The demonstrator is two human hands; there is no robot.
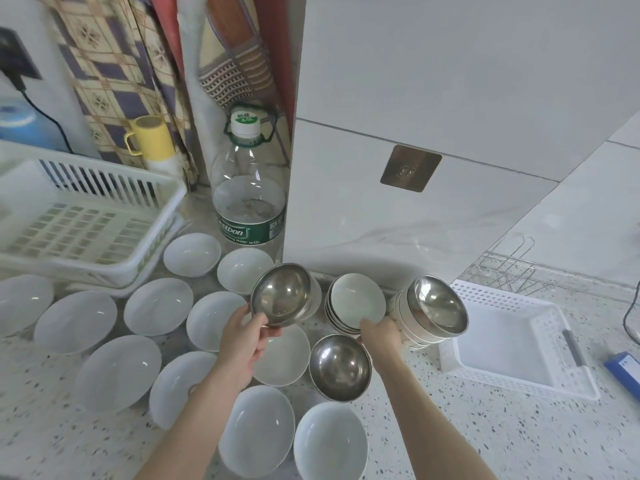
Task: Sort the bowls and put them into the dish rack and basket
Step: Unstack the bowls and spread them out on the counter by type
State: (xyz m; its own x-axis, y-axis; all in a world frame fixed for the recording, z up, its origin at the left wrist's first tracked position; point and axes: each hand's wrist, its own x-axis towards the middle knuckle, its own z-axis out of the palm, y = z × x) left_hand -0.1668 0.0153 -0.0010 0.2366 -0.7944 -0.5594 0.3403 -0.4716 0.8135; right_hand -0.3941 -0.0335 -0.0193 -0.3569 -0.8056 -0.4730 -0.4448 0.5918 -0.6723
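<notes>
My left hand (242, 341) grips the near rim of a steel bowl (282, 294), lifted and tilted toward me. My right hand (379, 332) holds a tilted stack of small bowls (405, 318) with a steel bowl (438, 303) on top. Another steel bowl (341, 367) sits on the counter between my arms. A stack of white bowls (356, 299) stands just behind my right hand. Several white bowls (157, 306) lie spread over the left and near counter. The white dish rack (86, 216) is at the left, the white basket (512, 344) at the right; both hold nothing.
A large water bottle (249, 188) stands behind the bowls beside a white wall corner (363, 202). A yellow mug (149, 136) sits behind the dish rack. A wire rack (509, 268) lies behind the basket, and a blue object (623, 374) and a cable lie at the far right.
</notes>
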